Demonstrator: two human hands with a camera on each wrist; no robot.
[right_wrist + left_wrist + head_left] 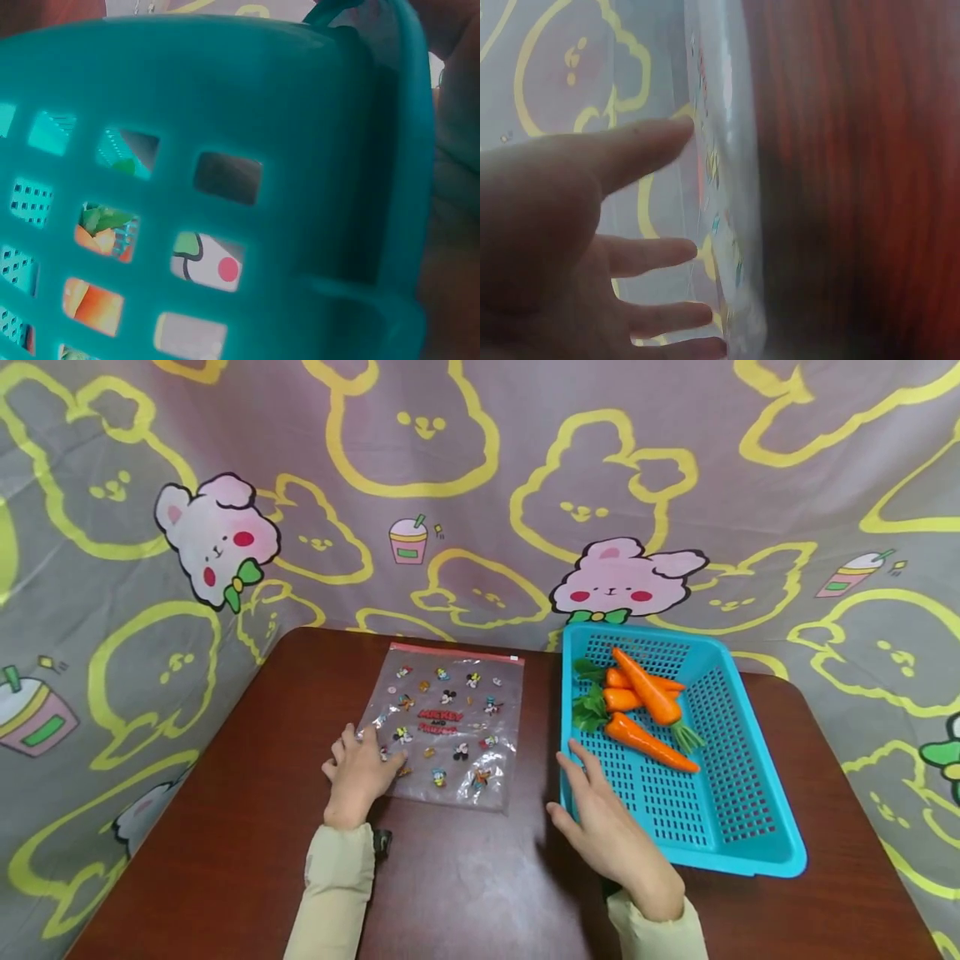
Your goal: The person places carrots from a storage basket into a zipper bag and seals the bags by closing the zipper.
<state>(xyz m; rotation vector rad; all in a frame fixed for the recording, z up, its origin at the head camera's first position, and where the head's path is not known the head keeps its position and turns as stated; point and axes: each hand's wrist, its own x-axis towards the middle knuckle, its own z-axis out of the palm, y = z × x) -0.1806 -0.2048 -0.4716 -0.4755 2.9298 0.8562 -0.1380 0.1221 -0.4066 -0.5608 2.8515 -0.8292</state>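
A clear plastic zip bag [480,714] with a red slider strip and cartoon prints lies flat on the table. My left hand [360,772] is at its lower left edge, fingers spread; in the left wrist view the fingertips reach toward the bag [731,150]. Several orange carrots [648,689] with green tops are in a blue plastic basket [761,743] on the right. Beside the basket's left rim is my right hand [611,831], its fingers extended; whether they touch the rim is unclear. The basket's slotted wall [225,97] fills most of the right wrist view.
The dark brown wooden table [457,885] carries the bag and basket. A patterned cloth [480,443] with yellow outlines and rabbit faces hangs behind and along both sides of the table. A dark strip of table separates the bag from the basket.
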